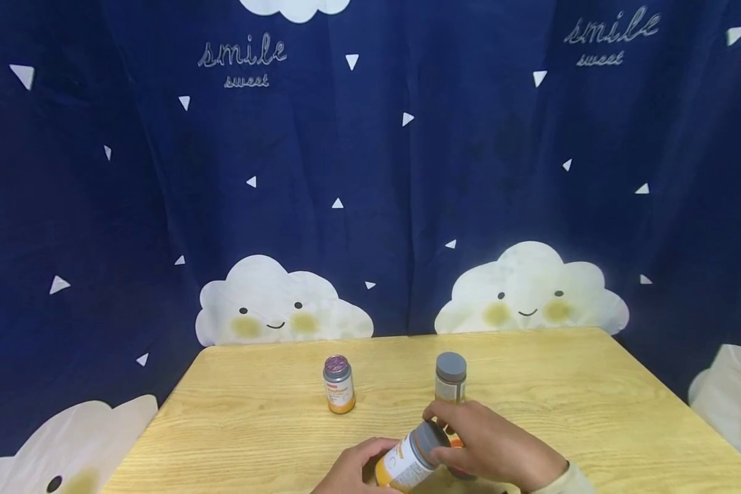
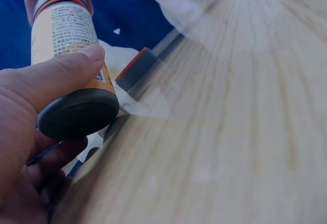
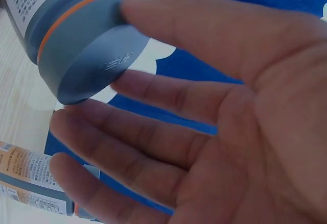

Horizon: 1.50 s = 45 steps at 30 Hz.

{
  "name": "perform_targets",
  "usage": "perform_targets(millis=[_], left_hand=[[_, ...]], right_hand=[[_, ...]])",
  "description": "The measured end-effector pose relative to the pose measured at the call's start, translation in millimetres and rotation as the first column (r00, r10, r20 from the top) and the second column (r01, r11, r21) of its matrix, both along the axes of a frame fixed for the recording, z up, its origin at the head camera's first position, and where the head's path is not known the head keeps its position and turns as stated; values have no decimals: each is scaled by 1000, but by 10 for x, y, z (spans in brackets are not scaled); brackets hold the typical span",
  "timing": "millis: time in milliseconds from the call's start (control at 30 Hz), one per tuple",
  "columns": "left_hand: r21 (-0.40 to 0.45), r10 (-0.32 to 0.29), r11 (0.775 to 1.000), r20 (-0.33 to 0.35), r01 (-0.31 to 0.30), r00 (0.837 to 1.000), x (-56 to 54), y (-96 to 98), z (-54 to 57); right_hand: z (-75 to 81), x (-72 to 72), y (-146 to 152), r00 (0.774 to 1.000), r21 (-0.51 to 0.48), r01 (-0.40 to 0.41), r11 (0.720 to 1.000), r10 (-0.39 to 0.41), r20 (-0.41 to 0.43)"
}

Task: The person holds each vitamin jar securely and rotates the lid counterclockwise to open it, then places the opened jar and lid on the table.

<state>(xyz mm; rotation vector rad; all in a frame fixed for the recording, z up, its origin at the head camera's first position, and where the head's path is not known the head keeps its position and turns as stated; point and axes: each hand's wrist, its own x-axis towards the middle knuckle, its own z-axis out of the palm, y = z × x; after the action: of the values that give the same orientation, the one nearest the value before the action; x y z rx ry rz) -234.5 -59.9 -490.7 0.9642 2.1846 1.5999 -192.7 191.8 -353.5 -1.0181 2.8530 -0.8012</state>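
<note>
My left hand (image 1: 355, 470) grips a small supplement bottle (image 1: 401, 463) round its body, its thumb across the label in the left wrist view. The bottle is tilted, with its grey, orange-ringed lid (image 3: 89, 43) toward the right. My right hand (image 1: 494, 442) holds that lid between the thumb and the fingertips. Behind the right hand stands a second bottle (image 1: 451, 374) with its grey lid on. To the left, a third bottle (image 1: 339, 391) stands upright without a lid, a shiny purplish seal over its mouth.
A loose grey lid with an orange inside (image 1: 460, 458) lies on the wooden table (image 1: 253, 412), partly hidden by the right hand. A dark blue curtain (image 1: 370, 158) with white clouds hangs behind the table's far edge.
</note>
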Motion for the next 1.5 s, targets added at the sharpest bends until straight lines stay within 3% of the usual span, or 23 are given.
perform_targets(millis=[167,367,600,733,900,1133,1300,1500], left_hand=[[53,-43,998,68,40,997,-5,-6,-10],[76,-65,995,86,58,994,-13,-6,-27],[58,-61,997,70,57,996,-25,1,-24],[60,-67,996,87,61,994,-16,-3,-22],[74,-76,995,55,72,996,-9,5,-10],[46,-62,997,40,60,997,-16,-3,-6],[11,-39,999,43,39,998,-25,-8,-9],[-8,-21,1000,39,22,999,-13,-12,-2]], right_hand=[[-1,0,-17,1000,-2,-18,1000,18,-21],[5,15,-22,1000,3,11,1000,-11,-1],[1,36,-8,997,8,75,997,-75,-22],[5,34,-1,993,27,116,993,-116,9],[10,22,-6,988,51,149,988,-151,40],[-27,18,-26,982,84,186,979,-182,-58],[-50,20,-32,986,58,164,985,-162,-27],[-50,8,-20,996,8,82,997,-83,26]])
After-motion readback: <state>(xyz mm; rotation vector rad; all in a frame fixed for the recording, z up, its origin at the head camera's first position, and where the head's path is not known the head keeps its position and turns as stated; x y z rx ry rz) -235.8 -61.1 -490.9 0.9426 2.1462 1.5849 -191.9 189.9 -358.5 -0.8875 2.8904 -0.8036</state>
